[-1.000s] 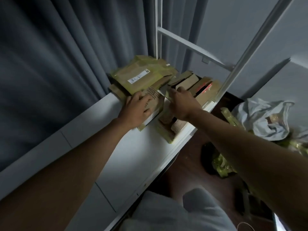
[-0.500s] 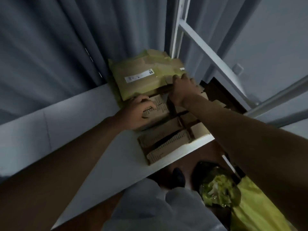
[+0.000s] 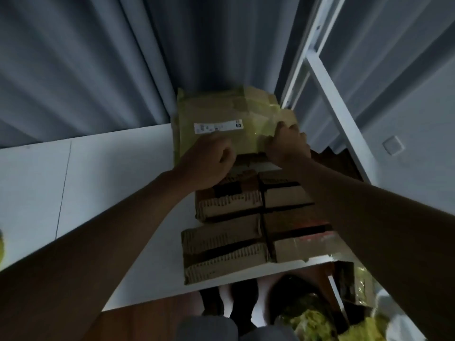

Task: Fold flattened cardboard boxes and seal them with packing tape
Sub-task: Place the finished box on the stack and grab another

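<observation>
Now we have both hands up on the flattened brown cardboard box wrapped in yellowish tape [image 3: 221, 124], the one with the white label, where a second ago our left hand [image 3: 209, 163] rested on the opened boxes nearer us and our right hand [image 3: 286, 143] reached past them. That suggests we have picked this piece as the next to fold (a judgement, not a certainty). It lies on the white desk [image 3: 98, 173] at its far end, against the grey curtain [image 3: 98, 57], just beyond the row of torn brown cartons [image 3: 226, 232]. Our right fingers curl over the box's near right corner, gripping it. Our left hand is loosely fisted at the near edge; whether it holds the cardboard we cannot tell. Both forearms stretch forward, nearly parallel.
</observation>
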